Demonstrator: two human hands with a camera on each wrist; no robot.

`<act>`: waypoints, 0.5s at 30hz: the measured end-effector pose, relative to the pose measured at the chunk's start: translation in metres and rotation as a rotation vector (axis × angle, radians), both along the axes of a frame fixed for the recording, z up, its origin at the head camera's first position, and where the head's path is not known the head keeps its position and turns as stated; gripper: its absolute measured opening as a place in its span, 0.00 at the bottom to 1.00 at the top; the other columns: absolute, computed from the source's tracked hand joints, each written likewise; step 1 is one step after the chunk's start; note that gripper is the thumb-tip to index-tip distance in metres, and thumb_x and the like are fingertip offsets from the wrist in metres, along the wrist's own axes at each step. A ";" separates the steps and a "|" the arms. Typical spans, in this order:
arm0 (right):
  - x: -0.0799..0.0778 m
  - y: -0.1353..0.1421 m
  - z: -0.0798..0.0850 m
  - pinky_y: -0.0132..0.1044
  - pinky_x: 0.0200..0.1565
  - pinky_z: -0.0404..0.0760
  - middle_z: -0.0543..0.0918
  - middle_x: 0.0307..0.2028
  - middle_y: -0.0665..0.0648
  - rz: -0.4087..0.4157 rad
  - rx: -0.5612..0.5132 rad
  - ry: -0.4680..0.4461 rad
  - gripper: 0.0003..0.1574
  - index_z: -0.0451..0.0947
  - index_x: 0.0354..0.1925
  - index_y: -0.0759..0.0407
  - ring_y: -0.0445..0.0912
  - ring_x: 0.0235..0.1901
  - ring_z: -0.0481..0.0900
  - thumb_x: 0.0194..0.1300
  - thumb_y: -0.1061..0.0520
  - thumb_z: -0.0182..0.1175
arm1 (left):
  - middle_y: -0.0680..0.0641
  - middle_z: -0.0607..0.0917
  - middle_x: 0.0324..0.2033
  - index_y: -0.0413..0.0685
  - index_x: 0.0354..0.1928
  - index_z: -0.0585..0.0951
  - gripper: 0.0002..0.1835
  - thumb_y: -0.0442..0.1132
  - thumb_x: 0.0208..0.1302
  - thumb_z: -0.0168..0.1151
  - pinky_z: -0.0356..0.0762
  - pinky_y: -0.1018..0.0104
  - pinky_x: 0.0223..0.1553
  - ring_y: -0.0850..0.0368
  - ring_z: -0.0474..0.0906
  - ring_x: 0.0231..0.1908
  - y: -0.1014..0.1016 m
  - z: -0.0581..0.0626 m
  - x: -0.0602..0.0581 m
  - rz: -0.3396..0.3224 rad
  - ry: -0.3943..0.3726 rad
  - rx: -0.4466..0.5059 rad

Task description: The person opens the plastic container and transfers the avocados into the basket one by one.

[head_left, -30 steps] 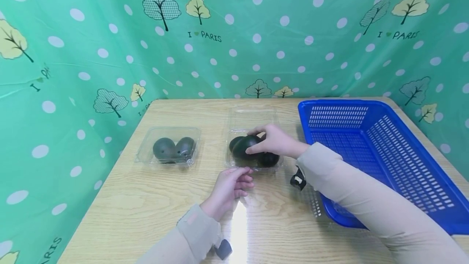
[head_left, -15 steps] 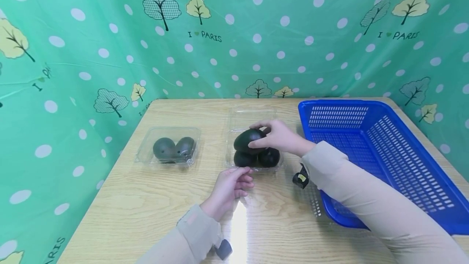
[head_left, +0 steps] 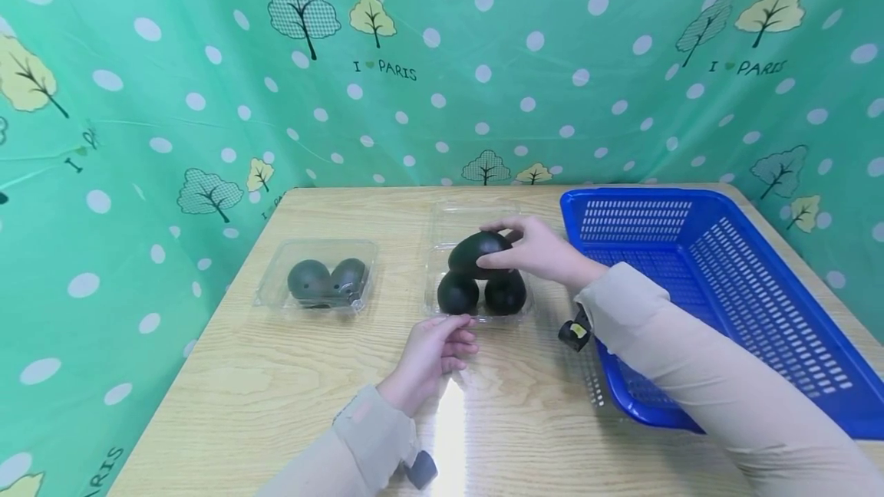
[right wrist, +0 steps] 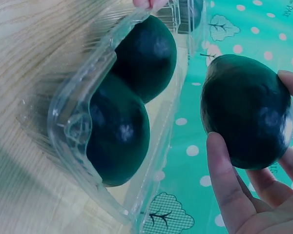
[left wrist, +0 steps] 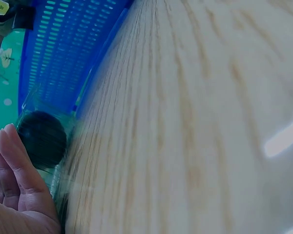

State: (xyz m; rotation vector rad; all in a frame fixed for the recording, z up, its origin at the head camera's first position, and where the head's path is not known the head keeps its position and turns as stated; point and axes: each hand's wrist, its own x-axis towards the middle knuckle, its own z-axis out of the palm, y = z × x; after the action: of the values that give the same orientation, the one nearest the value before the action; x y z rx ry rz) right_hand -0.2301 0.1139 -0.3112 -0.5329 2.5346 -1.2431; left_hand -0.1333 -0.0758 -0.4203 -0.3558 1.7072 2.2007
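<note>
My right hand [head_left: 535, 251] holds a dark, smooth avocado [head_left: 476, 255] between thumb and fingers, raised above an open clear plastic clamshell box [head_left: 476, 213]. In the right wrist view the held avocado [right wrist: 246, 112] is apart from the box. Two more avocados lie side by side in the box, a left avocado [head_left: 457, 294] and a right avocado [head_left: 506, 294]. My left hand [head_left: 438, 351] rests at the box's front edge, fingers loosely bent; its fingertips [right wrist: 149, 3] touch the rim in the right wrist view. The left wrist view shows that hand [left wrist: 19, 180] beside one avocado [left wrist: 43, 140].
Another clear box [head_left: 272, 282] with two dark avocados [head_left: 308, 279] stands to the left. A large blue perforated basket [head_left: 573, 213] takes up the table's right side. Behind the wooden table [head_left: 262, 390] hangs a green dotted curtain [head_left: 442, 60].
My right hand has lifted its avocado up and slightly right over the box, leaving the two lower avocados in fuller view. The left hand has stayed in place.
</note>
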 end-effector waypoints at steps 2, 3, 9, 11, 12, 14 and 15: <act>0.000 0.002 0.001 0.46 0.50 0.80 0.80 0.57 0.63 -0.008 -0.006 0.008 0.39 0.74 0.65 0.55 0.57 0.54 0.78 0.56 0.48 0.71 | 0.56 0.83 0.23 0.35 0.49 0.82 0.18 0.43 0.65 0.63 0.77 0.76 0.20 0.64 0.84 0.25 0.000 0.000 0.000 0.002 -0.001 -0.002; 0.000 0.003 0.001 0.45 0.49 0.80 0.80 0.57 0.62 -0.012 -0.006 0.016 0.39 0.74 0.65 0.55 0.57 0.55 0.78 0.56 0.47 0.71 | 0.56 0.83 0.23 0.36 0.48 0.82 0.18 0.43 0.65 0.63 0.77 0.76 0.21 0.64 0.84 0.25 0.000 0.000 0.000 0.003 0.001 -0.003; -0.001 0.007 0.005 0.40 0.40 0.80 0.81 0.56 0.61 -0.044 -0.005 0.036 0.39 0.74 0.65 0.51 0.56 0.53 0.79 0.56 0.46 0.71 | 0.56 0.84 0.23 0.36 0.49 0.82 0.18 0.43 0.65 0.63 0.76 0.76 0.20 0.64 0.84 0.25 0.000 0.001 0.000 0.005 0.008 -0.006; -0.001 0.008 0.006 0.38 0.39 0.79 0.81 0.56 0.61 -0.052 -0.021 0.039 0.39 0.74 0.64 0.51 0.55 0.53 0.79 0.56 0.47 0.71 | 0.57 0.84 0.23 0.36 0.49 0.82 0.18 0.43 0.65 0.63 0.77 0.76 0.20 0.64 0.84 0.25 0.000 0.001 0.000 0.003 0.007 -0.005; -0.001 0.009 0.005 0.38 0.38 0.79 0.81 0.56 0.61 -0.053 -0.033 0.041 0.38 0.75 0.64 0.51 0.55 0.53 0.79 0.56 0.47 0.71 | 0.56 0.84 0.23 0.35 0.49 0.82 0.18 0.43 0.65 0.63 0.77 0.76 0.20 0.64 0.84 0.25 0.000 0.000 0.000 0.002 0.006 -0.004; -0.002 0.010 0.005 0.38 0.39 0.79 0.81 0.56 0.61 -0.060 -0.047 0.045 0.38 0.75 0.64 0.51 0.55 0.53 0.79 0.55 0.48 0.72 | 0.56 0.84 0.23 0.34 0.50 0.82 0.18 0.42 0.65 0.62 0.77 0.76 0.20 0.64 0.84 0.25 -0.001 0.000 0.000 -0.001 0.004 0.000; -0.002 0.011 0.005 0.38 0.39 0.79 0.81 0.56 0.61 -0.064 -0.054 0.044 0.38 0.75 0.64 0.51 0.55 0.53 0.79 0.55 0.48 0.72 | 0.56 0.84 0.23 0.34 0.50 0.82 0.19 0.42 0.65 0.62 0.77 0.77 0.20 0.64 0.84 0.25 -0.001 -0.001 0.000 -0.003 0.003 0.001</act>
State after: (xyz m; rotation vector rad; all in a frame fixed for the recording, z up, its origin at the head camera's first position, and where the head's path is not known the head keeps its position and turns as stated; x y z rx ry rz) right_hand -0.2319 0.1245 -0.3058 -0.4998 2.5802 -1.3400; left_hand -0.1333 -0.0766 -0.4209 -0.3498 1.7077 2.2008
